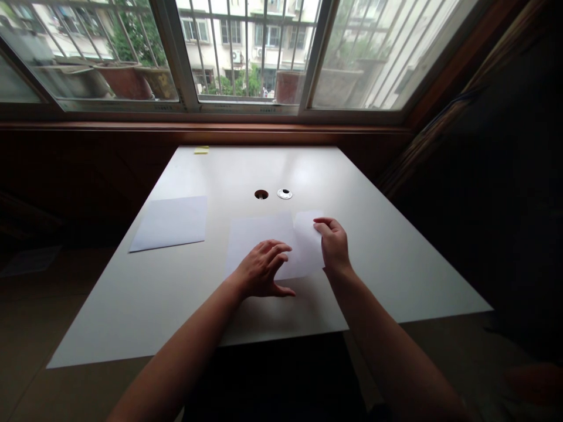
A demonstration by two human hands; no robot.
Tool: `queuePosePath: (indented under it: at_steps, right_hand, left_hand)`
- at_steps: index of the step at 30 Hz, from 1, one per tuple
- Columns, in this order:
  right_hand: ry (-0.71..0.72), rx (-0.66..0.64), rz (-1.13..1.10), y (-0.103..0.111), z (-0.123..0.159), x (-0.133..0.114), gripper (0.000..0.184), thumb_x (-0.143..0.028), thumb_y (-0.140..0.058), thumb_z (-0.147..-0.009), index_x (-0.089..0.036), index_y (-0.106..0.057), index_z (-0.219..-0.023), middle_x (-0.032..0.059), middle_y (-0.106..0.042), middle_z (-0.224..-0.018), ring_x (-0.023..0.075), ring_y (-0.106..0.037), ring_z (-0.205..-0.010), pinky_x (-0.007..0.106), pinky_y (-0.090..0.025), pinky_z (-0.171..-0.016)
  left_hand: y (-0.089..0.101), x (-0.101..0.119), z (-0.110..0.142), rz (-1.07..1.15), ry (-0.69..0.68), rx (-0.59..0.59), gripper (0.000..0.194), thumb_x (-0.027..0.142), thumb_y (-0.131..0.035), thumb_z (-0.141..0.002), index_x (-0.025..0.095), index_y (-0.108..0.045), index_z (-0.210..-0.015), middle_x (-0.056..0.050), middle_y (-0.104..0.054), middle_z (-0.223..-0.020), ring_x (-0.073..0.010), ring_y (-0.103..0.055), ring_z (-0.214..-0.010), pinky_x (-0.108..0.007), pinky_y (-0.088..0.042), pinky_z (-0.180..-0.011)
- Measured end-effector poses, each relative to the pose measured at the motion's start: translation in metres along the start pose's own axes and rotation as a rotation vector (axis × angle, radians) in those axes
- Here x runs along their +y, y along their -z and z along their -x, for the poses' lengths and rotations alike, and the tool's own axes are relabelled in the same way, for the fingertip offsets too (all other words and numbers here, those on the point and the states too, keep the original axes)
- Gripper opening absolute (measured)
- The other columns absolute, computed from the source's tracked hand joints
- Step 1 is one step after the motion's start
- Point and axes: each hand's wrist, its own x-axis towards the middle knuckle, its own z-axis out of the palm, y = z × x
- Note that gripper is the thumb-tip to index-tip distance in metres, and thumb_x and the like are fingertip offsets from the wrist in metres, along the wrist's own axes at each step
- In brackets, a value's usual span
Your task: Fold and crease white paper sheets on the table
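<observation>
A sheet of white paper (250,231) lies on the white table in front of me, its right part lifted and bent. My right hand (334,243) pinches that raised right edge between thumb and fingers. Over the front middle of the sheet is my left hand (266,269), its thumb and fingers spread apart with nothing between them. Whether the left fingers touch the paper I cannot tell. Farther left, a stack of white paper (171,221) rests near the table's left edge.
The white table (396,275) has a round hole (261,194) and a round grommet cover (285,194) beyond the sheet. Yellow sticky notes (201,150) lie at the far left corner. A barred window (246,58) stands behind; a dark curtain (492,152) hangs right.
</observation>
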Motion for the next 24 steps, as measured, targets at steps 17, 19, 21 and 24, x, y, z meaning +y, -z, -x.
queuePosePath:
  at_steps: [17, 19, 21, 24]
  right_hand:
    - [0.721, -0.286, 0.292, 0.005, 0.015, -0.016, 0.022, -0.037, -0.059, -0.095, -0.028, -0.062, -0.115, 0.0076, -0.066, -0.117, 0.0246, -0.061, -0.112, 0.045, -0.052, -0.093]
    - [0.871, -0.374, 0.411, 0.012, 0.011, -0.015, 0.019, -0.035, -0.066, -0.091, -0.029, -0.068, -0.109, 0.0062, -0.068, -0.117, 0.0261, -0.059, -0.116, 0.048, -0.048, -0.1]
    - [0.951, -0.434, 0.48, 0.019, 0.007, -0.012, 0.022, -0.034, -0.071, -0.088, -0.031, -0.07, -0.11, 0.0047, -0.071, -0.114, 0.0265, -0.059, -0.117, 0.049, -0.047, -0.102]
    - [0.962, -0.436, 0.539, 0.026, 0.003, -0.006, 0.019, -0.032, -0.071, -0.088, -0.031, -0.072, -0.107, 0.004, -0.074, -0.105, 0.0264, -0.062, -0.111, 0.049, -0.048, -0.099]
  left_hand:
    - [0.0, -0.02, 0.01, 0.174, 0.261, 0.467, 0.018, 0.024, -0.063, -0.093, 0.019, -0.054, -0.078, -0.004, -0.059, -0.082, -0.0139, -0.058, -0.072, -0.025, -0.049, -0.065]
    - [0.005, -0.022, 0.01, 0.265, 0.326, 0.514, 0.012, 0.025, -0.064, -0.093, 0.018, -0.06, -0.085, -0.005, -0.062, -0.085, -0.0154, -0.06, -0.077, -0.027, -0.05, -0.068]
    - [0.01, -0.022, 0.011, 0.343, 0.385, 0.546, 0.011, 0.029, -0.064, -0.093, 0.018, -0.065, -0.094, -0.008, -0.065, -0.092, -0.0181, -0.063, -0.085, -0.03, -0.052, -0.074]
    - [0.015, -0.023, 0.014, 0.429, 0.437, 0.561, 0.016, 0.033, -0.065, -0.092, 0.018, -0.068, -0.094, -0.008, -0.065, -0.094, -0.0195, -0.063, -0.087, -0.031, -0.052, -0.075]
